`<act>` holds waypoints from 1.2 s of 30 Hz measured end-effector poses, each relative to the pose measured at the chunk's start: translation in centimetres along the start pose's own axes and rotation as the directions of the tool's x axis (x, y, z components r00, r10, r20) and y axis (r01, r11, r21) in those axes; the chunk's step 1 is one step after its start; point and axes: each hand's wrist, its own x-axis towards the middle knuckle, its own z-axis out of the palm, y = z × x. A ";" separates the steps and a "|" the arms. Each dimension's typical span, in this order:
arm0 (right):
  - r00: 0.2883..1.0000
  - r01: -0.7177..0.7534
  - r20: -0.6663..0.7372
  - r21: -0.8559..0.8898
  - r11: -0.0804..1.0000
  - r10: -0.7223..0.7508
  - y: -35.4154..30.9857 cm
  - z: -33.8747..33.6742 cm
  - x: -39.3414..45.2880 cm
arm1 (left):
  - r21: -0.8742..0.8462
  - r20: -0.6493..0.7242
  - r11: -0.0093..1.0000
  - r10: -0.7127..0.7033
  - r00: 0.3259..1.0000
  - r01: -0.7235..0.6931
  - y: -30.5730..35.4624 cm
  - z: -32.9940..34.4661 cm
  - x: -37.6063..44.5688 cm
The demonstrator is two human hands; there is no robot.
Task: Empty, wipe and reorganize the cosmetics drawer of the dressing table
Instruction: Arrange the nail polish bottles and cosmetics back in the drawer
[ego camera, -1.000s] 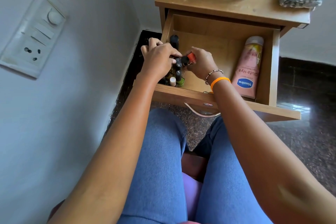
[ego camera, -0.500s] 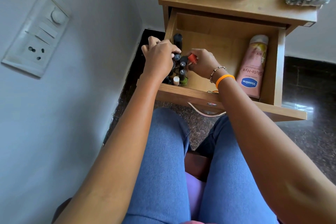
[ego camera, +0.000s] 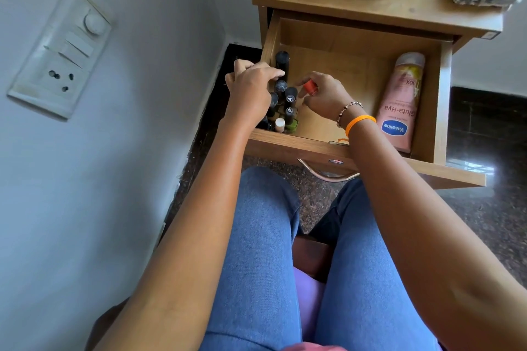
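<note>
Bottles stand in drawer left, tube right.

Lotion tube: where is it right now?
Head view: the lotion tube lies flat in the open drawer, along its right wall, cap toward the back, apart from the small bottles clustered at the left.

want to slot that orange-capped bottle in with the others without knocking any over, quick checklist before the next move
1. Right hand grips the orange-capped bottle: ok.
2. Left hand steadies the cluster of small bottles at the drawer's left side: cannot tell, its fingers hide the contact.
3. Bottles in the cluster stand upright: ok.
4. Free gap in the cluster for the new bottle: cannot tell.
5. Bare drawer floor to the right of the cluster: ok.
6. Vaseline lotion tube lies apart, along the right wall: ok.
</note>
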 end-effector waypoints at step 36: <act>0.992 0.119 -0.044 0.120 0.986 -0.114 -1.3 1.2 1.3 | -0.105 -0.160 0.988 -0.128 0.979 0.112 0.0 0.5 -2.2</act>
